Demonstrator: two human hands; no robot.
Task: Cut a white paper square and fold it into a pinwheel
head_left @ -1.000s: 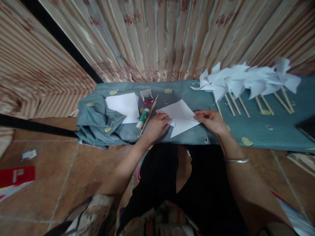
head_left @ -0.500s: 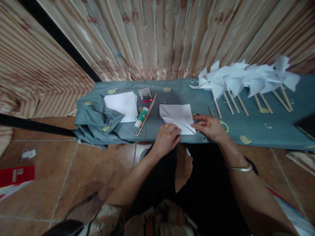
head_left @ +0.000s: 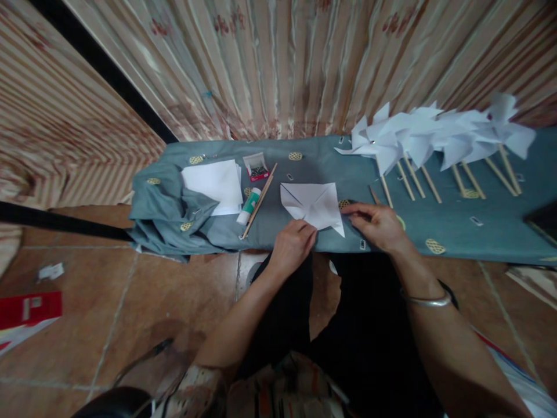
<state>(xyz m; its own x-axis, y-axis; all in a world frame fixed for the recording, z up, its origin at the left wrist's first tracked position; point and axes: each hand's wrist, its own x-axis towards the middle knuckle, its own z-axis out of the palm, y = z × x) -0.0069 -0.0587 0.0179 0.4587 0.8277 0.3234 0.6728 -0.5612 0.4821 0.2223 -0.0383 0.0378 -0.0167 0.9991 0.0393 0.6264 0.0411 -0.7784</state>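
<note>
A creased white paper square (head_left: pixel 312 206) lies on the near edge of a table covered with a grey-blue cloth (head_left: pixel 452 223), just in front of the person. The left hand (head_left: pixel 292 246) pinches the paper's near left edge between curled fingers and thumb, lifting that part slightly. The right hand (head_left: pixel 378 223) rests just right of the paper, its fingers bent and their tips at the sheet's right corner; whether they grip it or only press on it cannot be told. A metal bangle (head_left: pixel 427 301) circles the right wrist. To the left of the paper a thin wooden stick (head_left: pixel 260 201) lies at a slant, with a white and green glue stick (head_left: pixel 249 207) beside it; its label is too small to read. Farther off sits a small open box of dark pins (head_left: pixel 256 167), its print unreadable. Left of these lies a stack of white sheets (head_left: pixel 214 183) beside bunched cloth. At the far right a row of white paper pinwheels (head_left: pixel 430 136) on wooden sticks lies across the table. A red printed sheet (head_left: pixel 26 307) lies on the tiled floor at the left, with no legible writing.
</note>
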